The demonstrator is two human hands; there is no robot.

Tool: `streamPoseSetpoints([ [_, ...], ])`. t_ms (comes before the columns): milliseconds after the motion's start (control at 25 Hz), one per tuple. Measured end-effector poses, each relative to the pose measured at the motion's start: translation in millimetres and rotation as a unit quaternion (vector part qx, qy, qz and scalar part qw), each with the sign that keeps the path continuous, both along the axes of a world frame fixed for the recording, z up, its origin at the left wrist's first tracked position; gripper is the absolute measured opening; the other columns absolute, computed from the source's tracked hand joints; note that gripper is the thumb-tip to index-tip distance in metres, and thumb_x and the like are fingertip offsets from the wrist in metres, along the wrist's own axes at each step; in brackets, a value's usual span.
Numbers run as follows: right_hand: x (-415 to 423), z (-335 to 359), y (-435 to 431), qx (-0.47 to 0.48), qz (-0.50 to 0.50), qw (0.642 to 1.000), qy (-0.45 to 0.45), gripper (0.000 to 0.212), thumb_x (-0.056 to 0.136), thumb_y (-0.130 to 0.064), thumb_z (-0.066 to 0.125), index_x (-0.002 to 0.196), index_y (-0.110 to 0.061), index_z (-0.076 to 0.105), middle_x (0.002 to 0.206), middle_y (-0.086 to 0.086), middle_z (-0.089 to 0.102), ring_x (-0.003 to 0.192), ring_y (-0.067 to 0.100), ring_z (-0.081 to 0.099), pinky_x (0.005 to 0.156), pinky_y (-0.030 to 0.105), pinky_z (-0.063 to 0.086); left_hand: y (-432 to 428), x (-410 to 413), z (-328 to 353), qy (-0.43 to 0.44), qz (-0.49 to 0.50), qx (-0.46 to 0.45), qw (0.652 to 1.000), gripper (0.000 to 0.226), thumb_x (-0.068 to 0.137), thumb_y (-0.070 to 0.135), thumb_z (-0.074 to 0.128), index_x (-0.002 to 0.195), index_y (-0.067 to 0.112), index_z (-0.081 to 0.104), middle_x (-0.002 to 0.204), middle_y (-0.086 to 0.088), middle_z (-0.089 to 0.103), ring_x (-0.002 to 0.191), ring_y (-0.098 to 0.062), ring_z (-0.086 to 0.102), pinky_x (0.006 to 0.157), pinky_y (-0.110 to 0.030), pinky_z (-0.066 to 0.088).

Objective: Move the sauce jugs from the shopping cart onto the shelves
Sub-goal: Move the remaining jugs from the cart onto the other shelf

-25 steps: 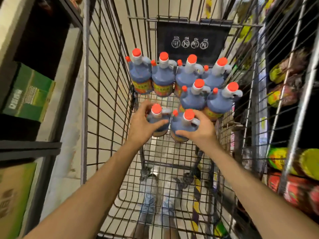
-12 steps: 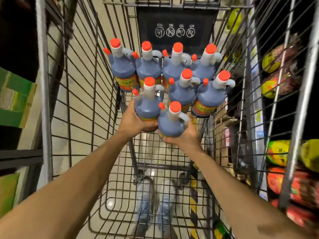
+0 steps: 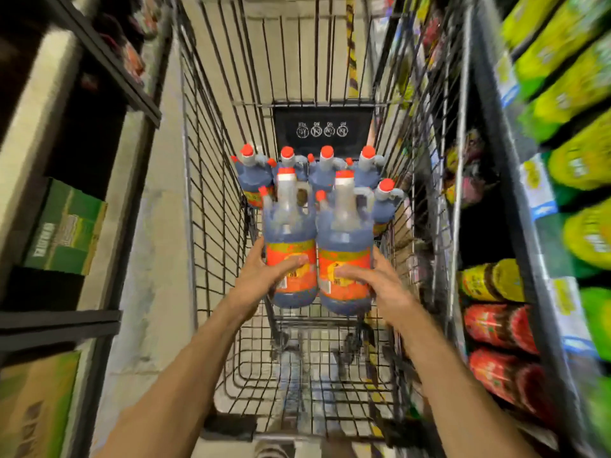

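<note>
Left jug [image 3: 290,233] and right jug [image 3: 344,236], in my left grip [image 3: 261,276] and right grip [image 3: 380,285]: dark blue bodies, orange labels banded yellow, red caps. Cart [image 3: 185,160]: grey wire grid. At 9 o'clock, green carton [image 3: 66,226]; at 2 o'clock, yellow-green packs [image 3: 578,166]; at 4 o'clock, red packs [image 3: 496,325].

Far end of grey wire shopping cart [image 3: 211,193]: cluster of blue red-capped plastic sauce jugs [image 3: 325,173]. Nearer, above cart floor: two more side by side, left jug [image 3: 291,246] in left hand [image 3: 261,276], right jug [image 3: 345,256] in right hand [image 3: 380,282]. Left of cart: green cardboard carton [image 3: 66,226] on dark metal shelf [image 3: 59,320]. Right of cart: shelved yellow-green packets [image 3: 582,166].
</note>
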State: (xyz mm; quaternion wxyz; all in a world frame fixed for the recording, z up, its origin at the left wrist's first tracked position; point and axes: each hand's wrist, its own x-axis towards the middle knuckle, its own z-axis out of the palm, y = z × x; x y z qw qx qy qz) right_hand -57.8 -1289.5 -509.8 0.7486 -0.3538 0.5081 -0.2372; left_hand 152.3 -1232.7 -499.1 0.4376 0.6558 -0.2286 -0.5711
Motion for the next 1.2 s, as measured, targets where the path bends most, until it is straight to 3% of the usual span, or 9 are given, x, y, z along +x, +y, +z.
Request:
streamPoseSetpoints([
  [160,-5.6,96.6,23.5,-0.033,-0.033,0.998,-0.037,0.076,0.059,-0.017,0.084,0.130,-0.009,0.057,0.110,0.009,0.074,0.094,0.022,0.073,0.077,0.035,0.059,7.6,-3.6,89.3,0.013,-0.027,-0.058,0.998,0.077,0.066,0.031,0.087,0.131,0.009,0.052,0.114,-0.010,0.072,0.098,-0.024,0.071,0.082,-0.037,0.057],
  [240,-8.3,142.5,40.7,-0.064,-0.058,0.995,-0.044,0.081,0.053,-0.019,0.091,0.127,-0.009,0.058,0.105,0.007,0.076,0.089,0.020,0.074,0.071,0.032,0.059,13.9,-3.7,128.6,0.012,-0.063,-0.083,0.995,0.084,0.059,0.025,0.092,0.130,0.008,0.051,0.113,-0.010,0.071,0.099,-0.025,0.070,0.085,-0.040,0.057],
  [360,-9.2,206.4,75.7,-0.121,-0.092,0.988,-0.026,0.100,0.030,-0.039,0.098,0.119,-0.015,0.059,0.099,0.005,0.077,0.085,0.020,0.074,0.068,0.031,0.059,27.2,-1.8,168.6,-0.002,-0.145,-0.121,0.982,0.091,0.053,0.027,0.095,0.131,0.010,0.051,0.117,-0.011,0.071,0.106,-0.031,0.069,0.091,-0.049,0.056],
  [440,-7.3,238.7,106.0,-0.156,-0.123,0.980,-0.003,0.101,0.031,-0.036,0.098,0.121,-0.015,0.058,0.101,0.007,0.077,0.087,0.023,0.074,0.069,0.033,0.060,41.5,0.4,191.8,0.015,-0.182,-0.149,0.972,0.090,0.054,0.028,0.095,0.131,0.010,0.051,0.115,-0.012,0.071,0.104,-0.031,0.069,0.089,-0.048,0.057],
  [600,0.6,277.3,170.8,-0.185,-0.188,0.965,-0.002,0.105,0.028,-0.039,0.099,0.123,-0.014,0.060,0.106,0.012,0.075,0.090,0.028,0.074,0.071,0.040,0.061,80.8,-2.4,248.1,0.071,-0.216,-0.198,0.953,0.061,0.069,0.021,0.084,0.122,0.011,0.056,0.106,-0.009,0.073,0.091,-0.021,0.072,0.074,-0.033,0.059],
  [720,-2.0,295.5,227.5,-0.213,-0.254,0.943,-0.010,0.104,0.023,-0.044,0.099,0.118,-0.018,0.063,0.105,0.009,0.076,0.089,0.026,0.074,0.070,0.038,0.061,114.9,-16.5,279.8,0.100,-0.226,-0.217,0.944,0.056,0.073,0.037,0.073,0.122,0.015,0.058,0.114,-0.011,0.072,0.099,-0.025,0.071,0.084,-0.041,0.059],
  [880,-31.2,313.7,301.6,-0.231,-0.346,0.909,-0.013,0.113,0.021,-0.042,0.100,0.122,-0.011,0.061,0.108,0.015,0.075,0.087,0.029,0.075,0.065,0.036,0.060,159.3,-62.0,308.2,0.110,-0.293,-0.240,0.919,0.025,0.086,0.028,0.065,0.110,0.021,0.063,0.104,-0.005,0.075,0.094,-0.021,0.072,0.084,-0.037,0.059],
  [1120,-109.1,336.0,448.9,-0.262,-0.464,0.846,0.012,0.110,0.018,-0.042,0.099,0.117,-0.014,0.061,0.099,0.009,0.077,0.082,0.024,0.075,0.062,0.032,0.060,262.7,-168.8,341.2,0.148,-0.418,-0.213,0.871,0.061,0.069,0.040,0.069,0.123,0.012,0.060,0.115,-0.016,0.071,0.103,-0.032,0.069,0.089,-0.044,0.057],
  [1200,-139.1,342.8,508.8,-0.275,-0.491,0.826,0.031,0.104,0.029,-0.036,0.099,0.122,-0.012,0.059,0.102,0.009,0.077,0.086,0.025,0.075,0.065,0.033,0.060,309.1,-209.5,347.0,0.159,-0.450,-0.206,0.854,0.061,0.067,0.040,0.070,0.121,0.012,0.062,0.114,-0.016,0.071,0.099,-0.031,0.070,0.086,-0.042,0.058],
])
